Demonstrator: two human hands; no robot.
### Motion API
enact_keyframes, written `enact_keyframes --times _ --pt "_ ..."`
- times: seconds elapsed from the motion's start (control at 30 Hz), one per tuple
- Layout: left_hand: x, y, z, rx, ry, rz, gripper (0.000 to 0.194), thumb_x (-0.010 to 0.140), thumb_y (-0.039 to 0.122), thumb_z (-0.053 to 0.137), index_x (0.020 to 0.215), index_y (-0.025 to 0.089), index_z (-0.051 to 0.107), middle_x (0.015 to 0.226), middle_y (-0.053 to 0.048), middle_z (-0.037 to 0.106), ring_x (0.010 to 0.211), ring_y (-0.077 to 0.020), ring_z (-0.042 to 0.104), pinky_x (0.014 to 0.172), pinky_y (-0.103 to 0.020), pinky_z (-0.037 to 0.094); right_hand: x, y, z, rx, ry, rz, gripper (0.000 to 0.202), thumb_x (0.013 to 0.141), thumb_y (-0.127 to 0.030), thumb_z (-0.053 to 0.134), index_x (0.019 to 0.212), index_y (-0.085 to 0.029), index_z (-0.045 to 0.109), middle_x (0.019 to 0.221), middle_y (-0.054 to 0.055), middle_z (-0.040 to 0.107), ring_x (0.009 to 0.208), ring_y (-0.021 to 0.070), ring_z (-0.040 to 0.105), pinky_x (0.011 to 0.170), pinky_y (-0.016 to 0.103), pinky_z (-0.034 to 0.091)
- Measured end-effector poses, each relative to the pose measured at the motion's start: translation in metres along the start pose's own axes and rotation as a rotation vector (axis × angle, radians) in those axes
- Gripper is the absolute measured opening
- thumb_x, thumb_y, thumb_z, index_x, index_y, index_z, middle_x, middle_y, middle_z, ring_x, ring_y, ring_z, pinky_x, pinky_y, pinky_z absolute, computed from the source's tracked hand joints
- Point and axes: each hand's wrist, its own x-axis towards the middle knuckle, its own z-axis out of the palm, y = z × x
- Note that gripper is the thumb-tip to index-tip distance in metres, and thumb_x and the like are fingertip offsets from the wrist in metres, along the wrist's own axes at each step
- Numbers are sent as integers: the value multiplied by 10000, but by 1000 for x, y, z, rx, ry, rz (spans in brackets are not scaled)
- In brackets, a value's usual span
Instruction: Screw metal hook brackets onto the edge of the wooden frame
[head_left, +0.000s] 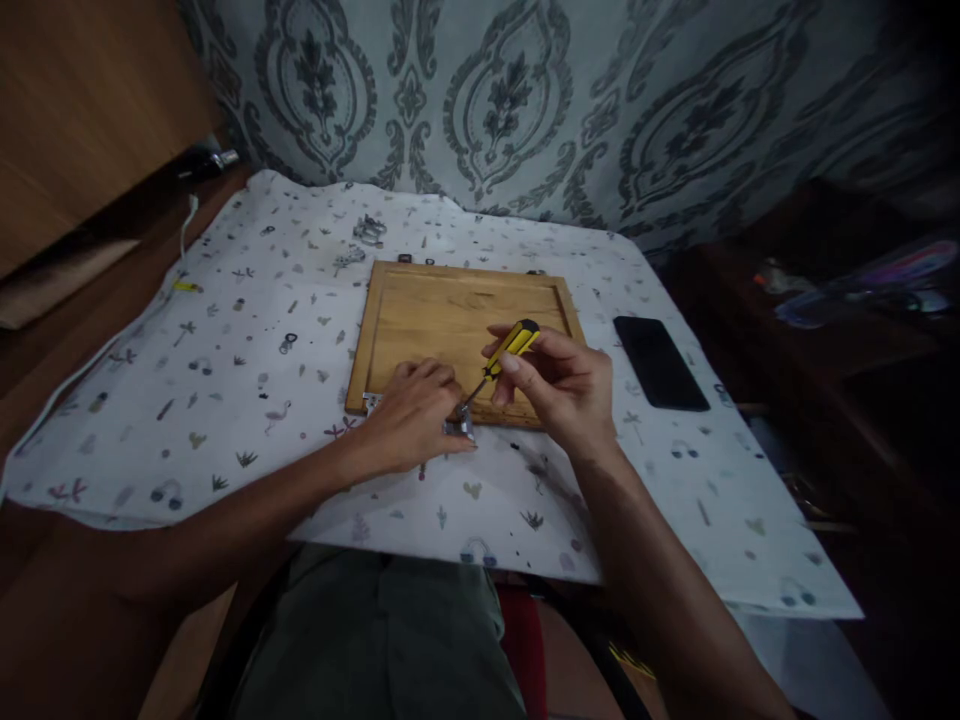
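Observation:
A yellow-and-black screwdriver (513, 348) is pinched in the fingers of my right hand (574, 390). Its shaft slants down to the left, and the tip meets a small metal cabinet hinge (460, 428) at the front edge of a framed wooden panel (465, 310). My left hand (416, 415) lies over that edge with fingers bent, its thumb and fingertips gripping the hinge. Part of the hinge is hidden under the fingers. Another metal piece (371, 400) shows at the panel's front left corner, beside my left hand.
A patterned white cloth (225, 400) covers the table. Loose metal hinges (367, 230) lie behind the panel on the left. A black phone (660, 362) rests to the right. A white cable (97, 350) runs along the left edge, and a patterned wall (510, 100) stands behind.

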Motion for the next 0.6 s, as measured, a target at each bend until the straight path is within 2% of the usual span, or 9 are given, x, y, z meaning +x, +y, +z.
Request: enact_keyframes --times 0.17,0.33,0.5,0.6 --pt "0 0 0 0 1 1 468 845 523 853 1067 138 707 1132 -102 676 1159 -323 587 1021 -466 433 -1 3 1 0 40 -30 375 770 -540 896 788 -218 704 799 -4 778 419 69 584 389 209 504" --pt "1 0 1 -2 7 -6 453 847 508 855 1071 147 699 1140 -99 678 1161 -320 585 1018 -465 431 -2 6 3 29 73 -40 406 741 -518 922 743 -234 632 812 -10 798 405 68 563 363 204 478" --pt "1 0 1 -2 11 5 425 857 511 843 1038 161 686 1125 -86 675 1137 -309 583 993 -447 428 -2 3 1 23 43 -30 328 765 -482 916 771 -223 716 717 -22 747 411 74 579 389 206 497" --pt "1 0 1 7 7 -1 432 853 508 849 1046 158 686 1137 -88 675 1151 -312 585 1003 -449 428 -3 3 -1 18 17 -24 288 783 -460 906 795 -217 751 843 4 789 434 66 590 407 211 513"
